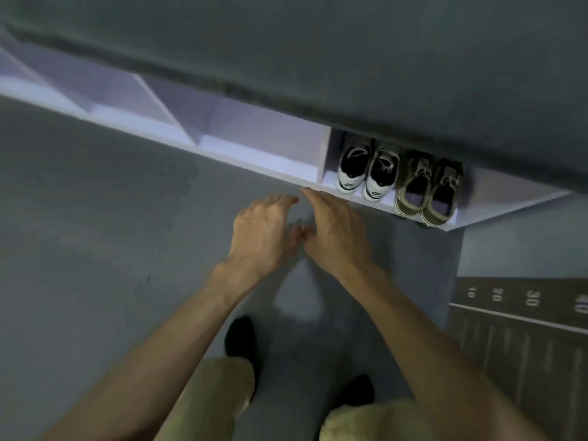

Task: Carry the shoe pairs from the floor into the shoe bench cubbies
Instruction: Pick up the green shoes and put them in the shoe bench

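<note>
- You're holding your left hand [264, 230] and right hand [337, 233] side by side over the floor [95, 218], just in front of the shoe bench [270, 135].
- Both are gripping nothing: the left fingers are hanging loosely bent, and the right fingers are reaching straight to the bench's front edge. I can't tell whether they are touching it.
- Black-and-white sneakers [366, 168] and olive sneakers [426, 189] are sitting side by side in the right-hand cubby, heels facing you.

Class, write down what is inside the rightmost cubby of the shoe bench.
Inside the rightmost cubby stand two pairs, heels outward: a white-and-black pair left of an olive pair. The grey cushion above hides their toes and the cubby's back.
</note>
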